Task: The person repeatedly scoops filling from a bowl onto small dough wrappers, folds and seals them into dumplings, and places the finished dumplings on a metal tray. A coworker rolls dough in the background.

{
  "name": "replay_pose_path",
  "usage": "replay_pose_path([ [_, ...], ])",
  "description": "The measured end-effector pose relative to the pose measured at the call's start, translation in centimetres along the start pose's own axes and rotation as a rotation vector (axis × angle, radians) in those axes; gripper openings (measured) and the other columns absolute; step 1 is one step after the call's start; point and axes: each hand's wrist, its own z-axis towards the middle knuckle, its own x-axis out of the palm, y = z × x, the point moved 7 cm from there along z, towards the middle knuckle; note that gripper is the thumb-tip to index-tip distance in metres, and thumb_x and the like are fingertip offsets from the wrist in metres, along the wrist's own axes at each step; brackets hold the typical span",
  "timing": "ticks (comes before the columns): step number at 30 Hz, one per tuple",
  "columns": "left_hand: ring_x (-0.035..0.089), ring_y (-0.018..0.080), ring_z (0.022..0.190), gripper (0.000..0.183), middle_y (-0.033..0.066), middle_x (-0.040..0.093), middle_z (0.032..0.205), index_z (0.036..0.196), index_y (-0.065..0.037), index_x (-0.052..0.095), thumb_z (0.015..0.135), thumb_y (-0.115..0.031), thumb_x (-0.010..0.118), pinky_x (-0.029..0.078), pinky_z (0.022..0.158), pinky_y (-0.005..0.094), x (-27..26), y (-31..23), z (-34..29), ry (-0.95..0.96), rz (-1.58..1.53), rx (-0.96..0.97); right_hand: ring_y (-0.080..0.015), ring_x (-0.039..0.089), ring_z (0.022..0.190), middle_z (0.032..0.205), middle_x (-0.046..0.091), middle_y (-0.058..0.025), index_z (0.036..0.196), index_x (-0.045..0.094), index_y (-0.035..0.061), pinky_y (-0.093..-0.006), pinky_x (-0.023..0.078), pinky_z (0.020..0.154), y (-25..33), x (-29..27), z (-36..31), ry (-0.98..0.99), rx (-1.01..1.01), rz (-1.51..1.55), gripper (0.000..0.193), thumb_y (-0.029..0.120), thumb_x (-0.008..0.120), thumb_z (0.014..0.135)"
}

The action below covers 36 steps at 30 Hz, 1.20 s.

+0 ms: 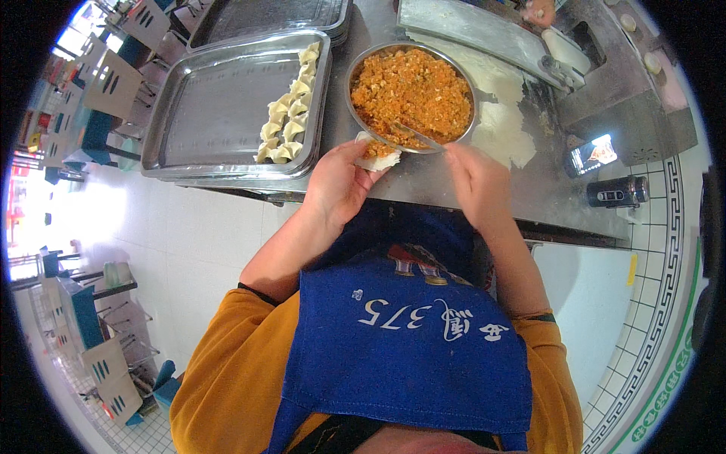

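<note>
My left hand [342, 180] holds a dumpling wrapper [384, 161], a thin white piece of dough with some orange filling on it, close by the near rim of a round metal bowl. My right hand [478, 184] is closed on the handle of a flat metal spatula [423, 139], whose far end touches the filling at the bowl's near side. Crumbly orange filling [412, 91] fills the bowl [476, 121]. Left of it, folded dumplings [286, 129] stand in two rows along the right side of a metal tray [181, 170].
Behind the tray lies another dark tray [257, 23]. A long metal dough machine [476, 34] stands at the back right, with another person's hand [539, 13] beside it. Flour [503, 125] covers the table there. A phone [592, 155] and a black cylinder [618, 192] sit at the right.
</note>
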Motion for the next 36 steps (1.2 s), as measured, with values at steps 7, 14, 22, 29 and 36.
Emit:
replay_pose_path([
  [7,0.068,0.0291,0.110,0.028,0.0200,0.064,0.124,0.124,0.011,0.053,0.099,0.003,0.045,0.059,0.096,0.0369,-0.3,0.1,-0.4,0.012,0.005,0.019,-0.0362,0.070,0.078,0.092,0.072,-0.0173,0.105,0.073,0.0049,-0.0426,0.053,0.067,0.0,0.3,-0.2,0.018,0.016,0.123,0.020,0.020,0.064,0.096],
  [14,0.070,0.0271,0.107,0.023,0.0184,0.066,0.119,0.118,0.009,0.056,0.096,0.009,0.048,0.062,0.091,0.0345,-0.6,0.4,0.1,0.025,0.005,0.014,-0.0339,0.068,0.072,0.086,0.070,-0.0138,0.112,0.071,0.0076,-0.0421,0.052,0.060,1.9,0.6,-2.8,-0.114,-0.131,0.017,0.022,0.008,0.069,0.091],
  [22,0.069,0.0299,0.110,0.024,0.0198,0.064,0.121,0.119,0.010,0.055,0.096,0.009,0.047,0.061,0.096,0.0393,-1.1,-0.1,0.3,-0.006,0.035,0.028,-0.0347,0.070,0.076,0.092,0.072,-0.0154,0.114,0.070,0.0067,-0.0420,0.054,0.063,1.6,2.6,-2.8,-0.086,-0.110,0.141,0.021,0.011,0.067,0.094],
  [29,0.068,0.0313,0.111,0.027,0.0201,0.062,0.125,0.123,0.010,0.052,0.096,0.009,0.046,0.062,0.094,0.0403,-0.9,-0.6,0.2,-0.020,0.076,0.019,-0.0372,0.072,0.085,0.097,0.073,-0.0198,0.112,0.071,0.0033,-0.0415,0.057,0.069,-1.6,3.4,-1.1,-0.115,0.152,0.160,0.020,0.016,0.063,0.099],
  [36,0.070,0.0255,0.102,0.026,0.0189,0.066,0.119,0.120,0.010,0.056,0.096,0.005,0.047,0.063,0.085,0.0318,-1.2,-0.9,0.8,0.067,0.149,0.035,-0.0276,0.067,0.071,0.082,0.066,-0.0103,0.120,0.068,0.0086,-0.0405,0.054,0.060,2.4,4.0,-3.5,-0.067,-0.261,-0.093,0.031,0.013,0.067,0.089],
])
